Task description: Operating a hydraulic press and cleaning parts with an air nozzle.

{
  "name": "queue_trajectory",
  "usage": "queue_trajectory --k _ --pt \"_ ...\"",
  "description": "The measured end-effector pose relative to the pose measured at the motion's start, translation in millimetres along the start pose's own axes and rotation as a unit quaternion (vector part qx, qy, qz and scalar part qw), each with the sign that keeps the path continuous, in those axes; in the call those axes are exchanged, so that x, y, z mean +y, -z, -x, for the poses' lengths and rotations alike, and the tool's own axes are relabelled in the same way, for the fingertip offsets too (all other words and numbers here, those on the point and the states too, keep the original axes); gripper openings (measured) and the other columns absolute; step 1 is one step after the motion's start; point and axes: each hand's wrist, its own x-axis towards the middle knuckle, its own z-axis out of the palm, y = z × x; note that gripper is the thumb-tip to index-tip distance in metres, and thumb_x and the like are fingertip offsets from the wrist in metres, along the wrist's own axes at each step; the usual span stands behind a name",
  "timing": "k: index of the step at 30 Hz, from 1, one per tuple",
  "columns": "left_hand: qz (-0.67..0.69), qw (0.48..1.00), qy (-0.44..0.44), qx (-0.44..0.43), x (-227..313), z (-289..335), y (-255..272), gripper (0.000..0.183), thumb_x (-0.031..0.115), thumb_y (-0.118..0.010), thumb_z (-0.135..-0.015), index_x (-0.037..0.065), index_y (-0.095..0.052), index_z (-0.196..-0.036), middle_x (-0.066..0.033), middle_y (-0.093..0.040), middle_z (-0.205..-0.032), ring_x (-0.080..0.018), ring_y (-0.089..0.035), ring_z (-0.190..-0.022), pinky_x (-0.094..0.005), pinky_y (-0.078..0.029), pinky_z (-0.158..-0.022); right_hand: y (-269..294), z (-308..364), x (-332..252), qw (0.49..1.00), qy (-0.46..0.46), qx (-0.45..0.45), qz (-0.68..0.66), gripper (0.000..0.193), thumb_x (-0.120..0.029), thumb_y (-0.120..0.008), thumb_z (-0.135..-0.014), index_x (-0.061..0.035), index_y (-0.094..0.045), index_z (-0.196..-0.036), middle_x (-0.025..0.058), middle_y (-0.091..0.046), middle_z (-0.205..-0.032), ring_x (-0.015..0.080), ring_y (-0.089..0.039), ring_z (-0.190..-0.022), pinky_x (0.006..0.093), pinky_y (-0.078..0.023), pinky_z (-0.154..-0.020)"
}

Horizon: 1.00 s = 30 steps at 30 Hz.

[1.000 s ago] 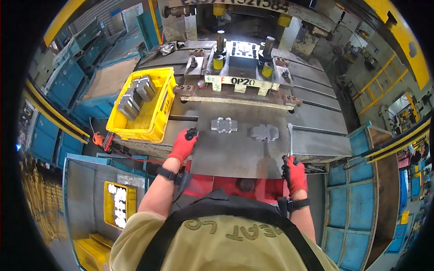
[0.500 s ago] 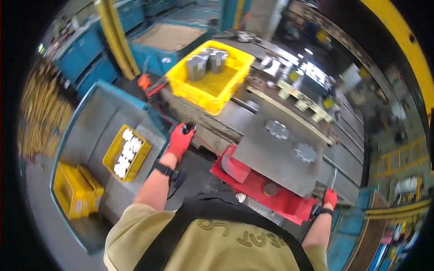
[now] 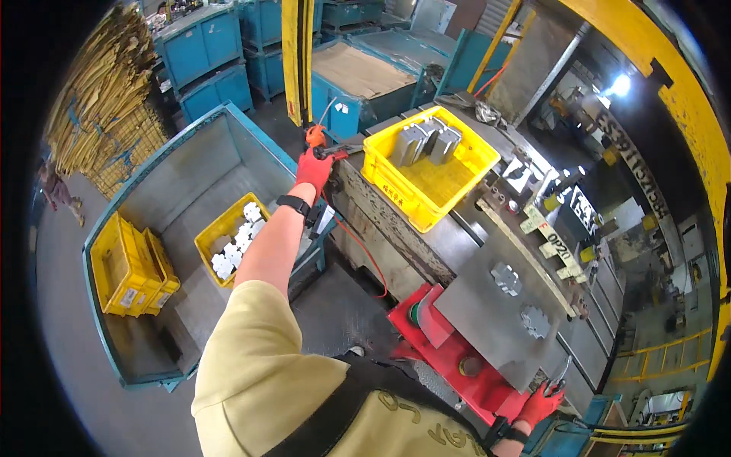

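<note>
My left hand [image 3: 314, 171], in a red glove, reaches to the corner of the machine bed. It is at a red-and-dark tool [image 3: 337, 152] beneath an orange fitting [image 3: 315, 136]; its fingers are partly hidden, so I cannot tell whether it grips. My right hand [image 3: 539, 404], also red-gloved, is closed at the near right corner of a grey metal plate [image 3: 483, 320]. A thin metal rod [image 3: 565, 369] rises from its fingers. Two toothed flat metal parts [image 3: 506, 279] lie on the plate. Shiny metal parts stand in a yellow crate [image 3: 392, 190] on the bed.
A large blue metal bin [image 3: 126, 358] on the left holds a yellow crate [image 3: 204, 242] of silvery parts and stacked yellow crates [image 3: 114, 263]. A red metal stand [image 3: 449, 354] is under the plate. Yellow machine frame [image 3: 670, 91] arches at right. A red hose [image 3: 365, 251] hangs below the bed.
My left arm has stretched forward to the tool at the bed's corner. My right hand stays by the plate's near corner with the rod. The view has turned, shifting the scene rightward.
</note>
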Motion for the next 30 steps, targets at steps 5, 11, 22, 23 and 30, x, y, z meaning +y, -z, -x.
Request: queue_trajectory --k 5,11,22,23,30 --pt "-0.030 0.999 0.035 0.001 6 6 -9 0.049 0.031 -0.059 -0.062 0.004 -0.044 -0.100 -0.0198 -0.047 -0.095 -0.0325 -0.045 -0.090 -0.0358 -0.038 -0.076 -5 26 -44 0.987 0.076 -0.079 -0.119 0.039 -0.014 -0.052 -0.070 0.0013 -0.042 -0.104 0.0182 -0.042 -0.105 0.0305 -0.038 -0.099 0.0352 -0.030 -0.086" --pt "-0.080 0.996 0.016 -0.030 17 18 8 0.053 0.034 -0.058 -0.062 0.003 -0.042 -0.102 -0.0201 -0.045 -0.099 -0.0323 -0.043 -0.092 -0.0355 -0.036 -0.079 -58 39 -74 0.949 0.132 -0.184 -0.220 0.038 -0.018 -0.055 -0.068 0.0009 -0.045 -0.100 0.0179 -0.046 -0.096 0.0308 -0.044 -0.089 0.0348 -0.035 -0.077" --pt "-0.132 0.985 0.061 -0.096 1 18 55 0.058 0.035 -0.056 -0.064 -0.002 -0.040 -0.106 -0.0221 -0.043 -0.105 -0.0318 -0.040 -0.100 -0.0349 -0.034 -0.083 -64 63 -132 0.912 0.126 -0.308 -0.241 0.038 -0.025 -0.056 -0.067 0.0007 -0.046 -0.094 0.0175 -0.049 -0.089 0.0319 -0.047 -0.083 0.0350 -0.038 -0.073" --pt "-0.135 0.984 0.056 -0.100 -4 14 56 0.060 0.036 -0.056 -0.063 -0.002 -0.039 -0.107 -0.0220 -0.043 -0.105 -0.0317 -0.040 -0.100 -0.0348 -0.034 -0.083 -68 66 -131 0.924 0.138 -0.274 -0.229 0.039 -0.025 -0.056 -0.067 0.0007 -0.045 -0.094 0.0171 -0.049 -0.089 0.0318 -0.047 -0.083 0.0349 -0.038 -0.073" --pt "-0.174 0.984 0.022 -0.040 -7 -18 30 0.067 0.037 -0.058 -0.062 0.002 -0.032 -0.112 -0.0197 -0.041 -0.106 -0.0307 -0.042 -0.098 -0.0341 -0.035 -0.083 -69 66 -130 0.931 0.111 -0.284 -0.202 0.038 -0.025 -0.056 -0.067 0.0007 -0.046 -0.093 0.0158 -0.049 -0.090 0.0305 -0.048 -0.083 0.0349 -0.038 -0.072"
